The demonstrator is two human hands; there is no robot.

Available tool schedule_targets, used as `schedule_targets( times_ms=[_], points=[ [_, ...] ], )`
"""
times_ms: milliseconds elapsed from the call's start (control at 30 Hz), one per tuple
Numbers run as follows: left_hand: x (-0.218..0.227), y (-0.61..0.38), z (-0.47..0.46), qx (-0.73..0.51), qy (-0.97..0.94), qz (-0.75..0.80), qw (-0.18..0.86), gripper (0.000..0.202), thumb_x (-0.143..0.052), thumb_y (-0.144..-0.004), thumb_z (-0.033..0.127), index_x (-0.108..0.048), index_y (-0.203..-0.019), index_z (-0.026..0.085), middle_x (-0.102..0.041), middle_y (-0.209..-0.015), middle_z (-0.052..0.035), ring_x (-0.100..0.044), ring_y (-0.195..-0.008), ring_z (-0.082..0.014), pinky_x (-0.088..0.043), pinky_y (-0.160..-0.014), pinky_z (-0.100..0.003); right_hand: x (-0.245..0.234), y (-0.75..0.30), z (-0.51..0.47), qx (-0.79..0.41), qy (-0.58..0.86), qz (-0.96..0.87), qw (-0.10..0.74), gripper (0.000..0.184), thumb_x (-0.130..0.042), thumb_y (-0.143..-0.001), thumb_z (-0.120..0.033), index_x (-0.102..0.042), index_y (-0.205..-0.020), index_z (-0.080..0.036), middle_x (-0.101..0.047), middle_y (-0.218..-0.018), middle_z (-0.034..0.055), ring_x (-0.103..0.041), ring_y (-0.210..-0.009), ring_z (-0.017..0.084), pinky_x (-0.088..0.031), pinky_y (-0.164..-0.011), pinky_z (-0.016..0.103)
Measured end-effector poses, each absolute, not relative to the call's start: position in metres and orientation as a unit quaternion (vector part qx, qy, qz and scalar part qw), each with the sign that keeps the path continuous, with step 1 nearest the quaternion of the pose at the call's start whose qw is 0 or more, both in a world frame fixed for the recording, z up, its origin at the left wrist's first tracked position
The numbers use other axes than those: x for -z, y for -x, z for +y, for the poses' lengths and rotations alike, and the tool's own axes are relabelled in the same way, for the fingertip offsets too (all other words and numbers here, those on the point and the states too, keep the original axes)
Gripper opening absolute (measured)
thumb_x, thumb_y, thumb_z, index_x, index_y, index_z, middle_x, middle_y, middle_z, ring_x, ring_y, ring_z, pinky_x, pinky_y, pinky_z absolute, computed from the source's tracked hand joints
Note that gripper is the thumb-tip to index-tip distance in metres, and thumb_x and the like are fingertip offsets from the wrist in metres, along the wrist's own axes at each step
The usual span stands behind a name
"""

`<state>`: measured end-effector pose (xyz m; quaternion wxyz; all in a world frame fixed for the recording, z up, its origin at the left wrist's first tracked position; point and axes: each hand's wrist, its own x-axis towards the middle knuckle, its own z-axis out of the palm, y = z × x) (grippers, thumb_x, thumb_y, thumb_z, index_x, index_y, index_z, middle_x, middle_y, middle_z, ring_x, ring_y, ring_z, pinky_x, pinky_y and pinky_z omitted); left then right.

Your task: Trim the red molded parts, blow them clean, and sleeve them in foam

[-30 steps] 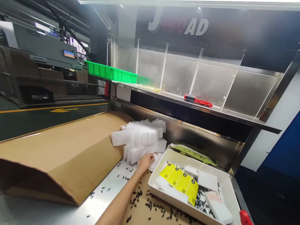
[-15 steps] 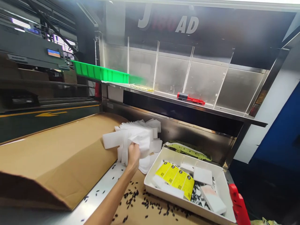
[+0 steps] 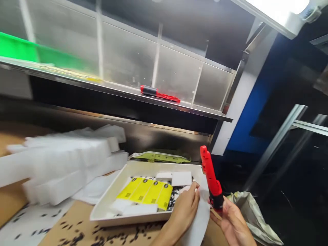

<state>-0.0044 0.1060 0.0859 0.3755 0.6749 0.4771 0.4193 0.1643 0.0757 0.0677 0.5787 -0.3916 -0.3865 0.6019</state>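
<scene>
At far left a green bin (image 3: pixel 15 48) stands blurred on the steel shelf (image 3: pixel 115 91). Below it a heap of foam blocks (image 3: pixel 64 160) lies on the surface (image 3: pixel 30 227), beside brown cardboard (image 3: pixel 10 201) strewn with small black bits (image 3: pixel 77 235). Further right a red-black stick (image 3: pixel 159 94) lies on the shelf. Under it a white tray (image 3: pixel 109 194) sits on the surface, holding four yellow tags (image 3: pixel 146 191) side by side, white blocks (image 3: pixel 180 178) and more black bits. A yellow-green bag (image 3: pixel 159 157) lies just behind the tray. The left hand (image 3: pixel 184 212) is at the tray's right end, fingers bent onto a white sheet (image 3: pixel 202 208) that hangs over the rim; whether its grip has closed on the sheet I cannot tell. The right hand (image 3: pixel 233 225), just right of the tray, has its grip closed round the black base of a red tool (image 3: pixel 210 174), which stands nearly upright, tilted slightly left. A crumpled bag (image 3: pixel 252 212) lies beyond it.
</scene>
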Motion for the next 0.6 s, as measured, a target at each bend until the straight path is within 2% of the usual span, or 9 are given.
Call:
schedule_targets(
  times_ms=[100,167,233,300,367,433,533,600],
  points=[
    [-0.081,-0.008,0.114,-0.419,-0.663,0.449,0.429,0.038,-0.031,-0.094,0.047,-0.057,-0.1,0.02,-0.069,-0.096,-0.0145,-0.061,-0.098,-0.032,-0.039,-0.092,-0.043,-0.085,-0.17,0.081,-0.602,0.372,-0.413,0.574,0.049,-0.082,-0.066,-0.057,-0.073,-0.097,-0.02,-0.074,-0.094,0.0073,-0.066,-0.086,0.019,-0.051,-0.082,0.031],
    [-0.08,-0.012,0.117,-0.416,-0.647,0.418,0.484,0.051,-0.028,-0.092,0.058,-0.06,-0.102,0.02,-0.07,-0.106,-0.0136,-0.059,-0.106,-0.0302,-0.039,-0.098,-0.039,-0.092,-0.174,0.083,-0.576,0.374,-0.43,0.586,0.044,-0.078,-0.071,-0.056,-0.074,-0.095,-0.018,-0.073,-0.088,0.0065,-0.065,-0.081,0.018,-0.05,-0.079,0.03],
    [-0.079,-0.013,0.117,-0.39,-0.627,0.382,0.556,0.06,-0.033,-0.087,0.068,-0.064,-0.103,0.02,-0.072,-0.106,-0.011,-0.061,-0.1,-0.0288,-0.044,-0.092,-0.037,-0.097,-0.179,0.087,-0.553,0.377,-0.436,0.602,0.043,-0.078,-0.072,-0.056,-0.074,-0.093,-0.018,-0.073,-0.087,0.0059,-0.063,-0.08,0.018,-0.049,-0.079,0.03],
    [-0.079,-0.012,0.114,-0.339,-0.608,0.348,0.628,0.061,-0.055,-0.074,0.073,-0.07,-0.097,0.019,-0.074,-0.093,-0.0083,-0.064,-0.084,-0.0271,-0.049,-0.076,-0.034,-0.102,-0.184,0.092,-0.531,0.383,-0.442,0.614,0.044,-0.077,-0.072,-0.056,-0.074,-0.094,-0.018,-0.073,-0.088,0.0053,-0.063,-0.081,0.017,-0.048,-0.08,0.028],
    [-0.08,-0.009,0.11,-0.294,-0.592,0.319,0.68,0.058,-0.076,-0.057,0.068,-0.074,-0.086,0.018,-0.074,-0.08,-0.0051,-0.062,-0.071,-0.023,-0.048,-0.063,-0.029,-0.108,-0.189,0.097,-0.508,0.393,-0.451,0.62,0.045,-0.077,-0.072,-0.056,-0.075,-0.096,-0.018,-0.073,-0.088,0.005,-0.062,-0.081,0.017,-0.047,-0.08,0.028],
    [-0.081,-0.007,0.107,-0.277,-0.569,0.307,0.711,0.053,-0.085,-0.048,0.061,-0.075,-0.078,0.018,-0.073,-0.074,-0.0031,-0.062,-0.066,-0.0203,-0.047,-0.059,-0.026,-0.113,-0.192,0.102,-0.485,0.407,-0.459,0.623,0.047,-0.078,-0.071,-0.056,-0.074,-0.099,-0.017,-0.073,-0.087,0.005,-0.062,-0.079,0.017,-0.047,-0.08,0.028],
    [-0.081,-0.006,0.105,-0.284,-0.527,0.31,0.738,0.047,-0.088,-0.05,0.055,-0.076,-0.077,0.018,-0.074,-0.071,-0.0048,-0.065,-0.067,-0.022,-0.05,-0.056,-0.026,-0.116,-0.197,0.102,-0.46,0.424,-0.47,0.623,0.052,-0.079,-0.07,-0.054,-0.073,-0.105,-0.017,-0.074,-0.096,0.0074,-0.065,-0.086,0.02,-0.048,-0.084,0.032],
    [-0.079,-0.007,0.107,-0.316,-0.489,0.324,0.746,0.047,-0.087,-0.056,0.053,-0.076,-0.082,0.016,-0.076,-0.072,-0.0069,-0.068,-0.067,-0.0219,-0.053,-0.057,-0.026,-0.11,-0.201,0.092,-0.388,0.473,-0.488,0.623,0.052,-0.078,-0.07,-0.054,-0.073,-0.109,-0.019,-0.072,-0.113,0.0103,-0.064,-0.103,0.025,-0.047,-0.092,0.037]
  ],
)
